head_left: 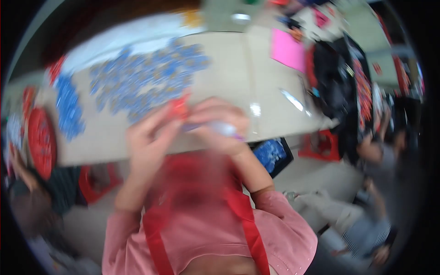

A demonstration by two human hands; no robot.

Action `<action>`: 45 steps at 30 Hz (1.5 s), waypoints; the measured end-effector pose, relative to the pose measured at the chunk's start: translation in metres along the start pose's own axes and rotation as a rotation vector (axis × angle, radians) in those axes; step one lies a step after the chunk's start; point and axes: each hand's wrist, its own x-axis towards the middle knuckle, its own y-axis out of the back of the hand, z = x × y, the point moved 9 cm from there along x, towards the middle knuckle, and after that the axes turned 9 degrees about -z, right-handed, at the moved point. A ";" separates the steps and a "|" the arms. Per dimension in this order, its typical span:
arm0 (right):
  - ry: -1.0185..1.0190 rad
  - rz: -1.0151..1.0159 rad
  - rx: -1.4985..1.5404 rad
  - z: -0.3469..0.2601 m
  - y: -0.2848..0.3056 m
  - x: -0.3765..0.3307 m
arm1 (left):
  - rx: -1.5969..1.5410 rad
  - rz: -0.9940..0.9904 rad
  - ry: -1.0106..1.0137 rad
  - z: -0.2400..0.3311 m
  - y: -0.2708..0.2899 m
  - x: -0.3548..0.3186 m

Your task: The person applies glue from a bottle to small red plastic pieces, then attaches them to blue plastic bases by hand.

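Note:
Over the near edge of the table, my two hands are close together and blurred by motion. My left hand (153,130) pinches a small red piece (180,108) between its fingers; its exact kind is too smeared to tell. My right hand (220,117) is closed around a slim whitish tube (223,128) with purple ends, and its narrow tip points toward the red piece. Beyond my hands, many small flat blue pieces (146,75) with yellowish spots lie spread over the table.
A heap of blue pieces (69,107) lies on the table's left side. Further right are a pink sheet (288,49), a silvery blade-like item (292,99) and a black bag (333,75). A dark bin (274,156) holding blue stuff stands below the table edge. Other people sit on both sides.

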 end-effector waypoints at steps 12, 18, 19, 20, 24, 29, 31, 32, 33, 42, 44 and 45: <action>0.006 0.111 0.112 -0.005 0.024 0.000 | -0.088 0.044 -0.004 0.002 -0.011 0.021; 0.109 0.023 -0.122 -0.015 0.036 0.056 | -0.118 -0.041 -0.126 0.032 -0.005 0.066; 0.121 -0.016 -0.149 -0.017 0.034 0.064 | -0.171 -0.041 -0.148 0.033 -0.002 0.069; 0.129 -0.048 -0.185 -0.017 0.030 0.069 | -0.230 -0.053 -0.172 0.029 0.001 0.072; 0.102 -0.091 -0.135 0.005 0.016 0.074 | -0.290 0.007 -0.187 0.012 0.015 0.072; 0.035 -0.043 -0.085 0.019 0.015 0.066 | -0.084 -0.003 -0.132 0.009 0.013 0.071; 0.021 -0.048 -0.088 0.028 0.017 0.065 | -0.106 -0.008 -0.093 0.001 0.012 0.076; 0.015 -0.044 -0.094 0.031 0.020 0.065 | -0.122 -0.022 -0.063 -0.004 0.010 0.080; 0.011 -0.044 -0.096 0.032 0.021 0.066 | -0.125 -0.023 -0.060 -0.006 0.009 0.082; -0.025 -0.043 -0.021 0.040 0.020 0.075 | -0.208 -0.007 -0.033 -0.011 0.013 0.090; 0.004 -0.052 -0.086 0.035 0.013 0.076 | -0.136 -0.036 -0.020 -0.005 0.015 0.086; -0.045 -0.018 -0.108 0.039 0.019 0.071 | -0.093 -0.100 -0.030 -0.003 0.009 0.087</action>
